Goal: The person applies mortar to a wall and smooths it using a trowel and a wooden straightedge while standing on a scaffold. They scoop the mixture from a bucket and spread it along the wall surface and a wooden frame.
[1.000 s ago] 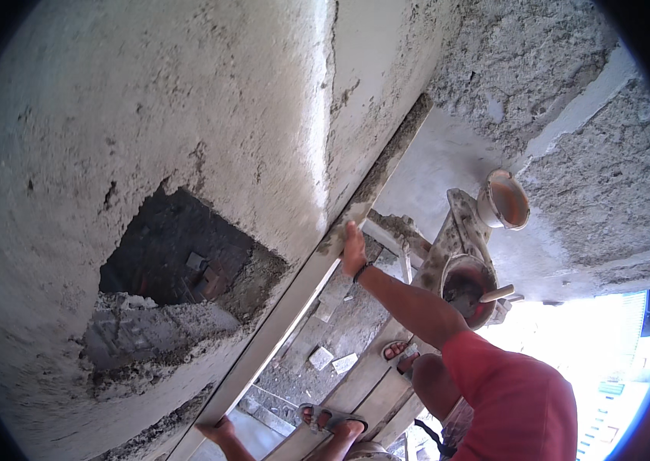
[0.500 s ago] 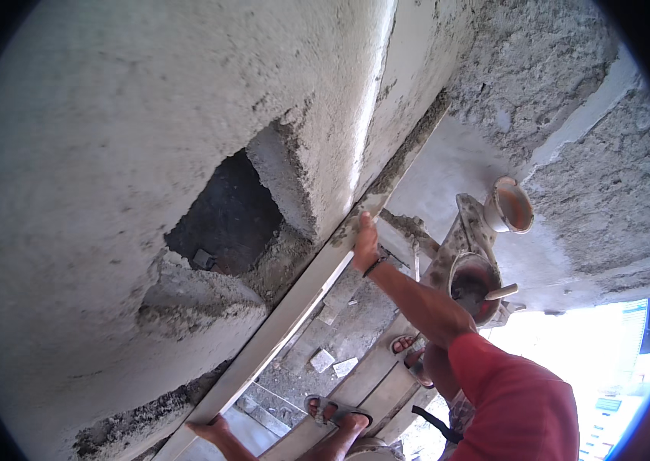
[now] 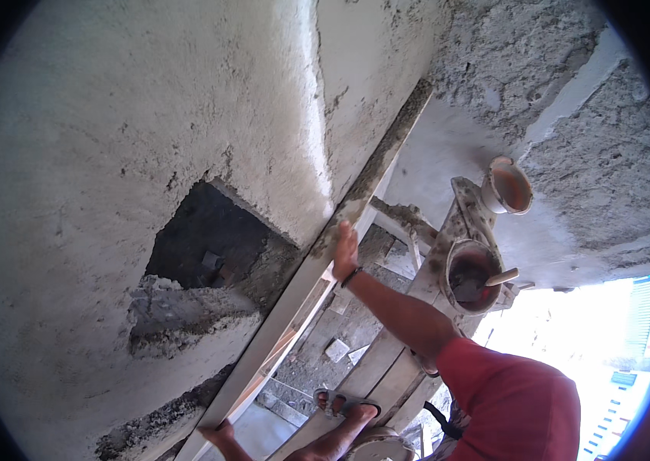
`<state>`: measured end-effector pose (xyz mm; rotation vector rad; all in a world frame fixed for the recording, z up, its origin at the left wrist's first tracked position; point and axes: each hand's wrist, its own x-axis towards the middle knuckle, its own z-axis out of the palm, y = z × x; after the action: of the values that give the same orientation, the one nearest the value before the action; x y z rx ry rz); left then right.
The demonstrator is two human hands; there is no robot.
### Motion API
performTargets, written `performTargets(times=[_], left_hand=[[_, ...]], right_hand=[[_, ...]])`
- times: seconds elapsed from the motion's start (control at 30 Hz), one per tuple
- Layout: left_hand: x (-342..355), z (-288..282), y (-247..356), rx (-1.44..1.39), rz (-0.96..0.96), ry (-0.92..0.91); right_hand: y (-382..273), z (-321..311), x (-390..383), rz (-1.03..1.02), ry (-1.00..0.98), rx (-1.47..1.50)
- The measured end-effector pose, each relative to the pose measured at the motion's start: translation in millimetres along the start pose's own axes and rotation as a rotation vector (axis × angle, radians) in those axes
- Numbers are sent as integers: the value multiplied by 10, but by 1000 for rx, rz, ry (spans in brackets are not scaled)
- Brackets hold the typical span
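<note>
A long pale board, mortar-stained along its upper part, lies diagonally against the rough plastered wall. Low in the view, my left hand grips the board near its lower end. Higher up, my right hand presses on the board's edge with fingers stretched along it, below a mortar smear. Left of the board, the wall has a jagged dark hole with broken, crumbly edges.
A mortar bucket with a wooden handle sticking out and a smaller bucket sit on stained planks. My sandaled foot stands on plank staging above rubble. Bright daylight enters at lower right.
The view has swung slightly, shifting the wall hole right and then back left. Both hands stay on the board; more reddish wood now shows along its lower side.
</note>
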<state>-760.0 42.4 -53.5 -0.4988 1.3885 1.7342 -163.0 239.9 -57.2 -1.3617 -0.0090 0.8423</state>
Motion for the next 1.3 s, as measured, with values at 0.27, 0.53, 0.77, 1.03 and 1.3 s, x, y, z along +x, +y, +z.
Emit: performTargets(times=[0.27,0.53,0.77,1.03,1.3], left_hand=[[-392,360,-1070,23,-71,-209],[-453,485,-1116,25,-116,-145],[-346,399,-911,30,7,-164],[68,-159,143,56,337,-73],[-59,-44,271,45,299,130]], right_hand=[[91,-200,975,-101,110,-140],[131,-62,1058,-110,203,-189],[262,-37,1111,-87,150,62],[-28,299,-303,-137,67,88],[-275,237,-652,-137,106,-293]])
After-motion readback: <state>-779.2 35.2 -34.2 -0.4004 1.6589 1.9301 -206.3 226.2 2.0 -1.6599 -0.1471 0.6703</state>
